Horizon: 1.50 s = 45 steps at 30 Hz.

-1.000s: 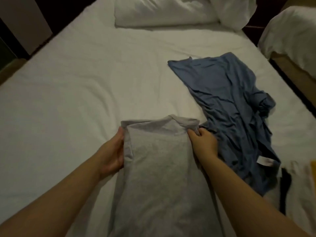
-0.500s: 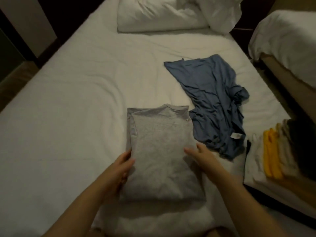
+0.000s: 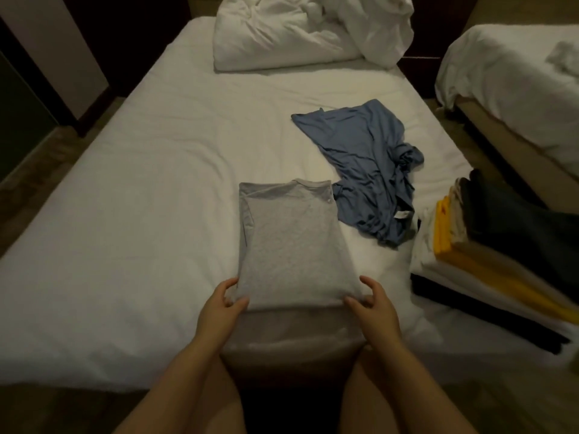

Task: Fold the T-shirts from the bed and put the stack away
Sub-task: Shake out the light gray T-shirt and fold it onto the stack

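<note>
The scene is a dim bedroom; the work surface is a bed (image 3: 141, 214) covered with a white sheet.

1. Nearest position: the left hand (image 3: 222, 305) and the right hand (image 3: 374, 305) hold the two near corners of the grey T-shirt (image 3: 291, 245). On each hand the fingers (image 3: 355, 302) are curled round the near edge with the thumb on top, pinching the cloth. The near edge appears slightly raised, with shadow under it.
2. The grey T-shirt lies in the middle of the bed near its near edge, already reduced to a narrow rectangle with the collar at the far end. Judgement: one last fold or a transfer is left for this item.
3. To the right, at the near right corner of the bed, stands a stack (image 3: 488, 255) of folded garments in black, white, yellow, beige and dark tones. These count as done.
4. Just beyond the grey T-shirt, touching its far right corner, lies a blue T-shirt (image 3: 366, 164), crumpled and unfolded. It is left to do.
5. Far end: bunched white bedding (image 3: 297, 32). A second bed (image 3: 517, 89) stands far right.

Judgement: most folding is complete; putting the stack away is not yet begun.
</note>
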Tool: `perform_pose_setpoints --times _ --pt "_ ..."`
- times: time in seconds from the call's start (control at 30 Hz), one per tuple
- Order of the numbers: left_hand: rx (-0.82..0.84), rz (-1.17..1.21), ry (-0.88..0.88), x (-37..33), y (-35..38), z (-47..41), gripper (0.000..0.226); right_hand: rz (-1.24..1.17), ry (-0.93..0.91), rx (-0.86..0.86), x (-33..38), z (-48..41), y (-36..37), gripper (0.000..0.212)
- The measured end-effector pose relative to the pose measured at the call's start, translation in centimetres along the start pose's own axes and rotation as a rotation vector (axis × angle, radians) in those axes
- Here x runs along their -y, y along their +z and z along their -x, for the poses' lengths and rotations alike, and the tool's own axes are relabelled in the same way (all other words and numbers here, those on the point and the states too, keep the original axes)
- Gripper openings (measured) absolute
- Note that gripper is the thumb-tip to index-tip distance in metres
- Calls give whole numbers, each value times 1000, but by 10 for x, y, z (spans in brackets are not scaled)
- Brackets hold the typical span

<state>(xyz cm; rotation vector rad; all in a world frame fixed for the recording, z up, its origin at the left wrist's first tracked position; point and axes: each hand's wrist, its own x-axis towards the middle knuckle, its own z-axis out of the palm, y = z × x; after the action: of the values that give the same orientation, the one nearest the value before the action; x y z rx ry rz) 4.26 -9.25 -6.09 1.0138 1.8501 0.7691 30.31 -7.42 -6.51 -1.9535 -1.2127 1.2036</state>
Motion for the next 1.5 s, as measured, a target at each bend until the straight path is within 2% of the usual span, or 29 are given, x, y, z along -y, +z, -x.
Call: perform_pose_setpoints --times 0.17,0.3,0.37,0.43,0.53,0.67,0.77,0.83,0.93,1.07,1.13,1.2,1.27,1.4,1.5 --pt "9 -2 -52 17 -5 10 50 33 25 51 -14 18 3 56" --pt "58 271 -180 19 -6 19 38 30 -18 119 -15 28 -2 53" --pt "94 316 -146 21 -8 29 37 11 -57 155 -19 38 -6 51" --pt "98 209 0 29 -9 41 49 37 -124 209 -26 51 -13 55" --pt "67 -170 231 34 -4 65 65 309 -247 258 -30 70 -21 62" --pt "-53 -542 307 32 0 84 53 506 -393 121 -41 79 -13 52" --pt "-70 -650 291 39 -11 89 51 442 -403 -19 -52 81 -8 34" --pt "-44 -599 317 45 -19 88 52 391 -392 -59 -57 82 -12 25" --pt "6 -448 295 46 -26 86 63 443 -399 -17 -57 90 -19 25" --pt "167 97 -2 36 -30 86 67 665 -400 15 -50 106 -14 37" --pt "229 211 -144 34 -32 80 64 713 -394 2 -39 118 -12 44" --pt "251 225 -220 36 -33 76 56 655 -338 94 -29 126 -6 47" --pt "280 222 -259 43 -32 72 44 492 -267 227 -24 131 8 53" --pt "373 266 -308 50 -30 63 30 200 -167 222 -45 118 38 80" --pt "404 302 -313 50 -31 56 18 75 -94 237 -51 112 42 89"
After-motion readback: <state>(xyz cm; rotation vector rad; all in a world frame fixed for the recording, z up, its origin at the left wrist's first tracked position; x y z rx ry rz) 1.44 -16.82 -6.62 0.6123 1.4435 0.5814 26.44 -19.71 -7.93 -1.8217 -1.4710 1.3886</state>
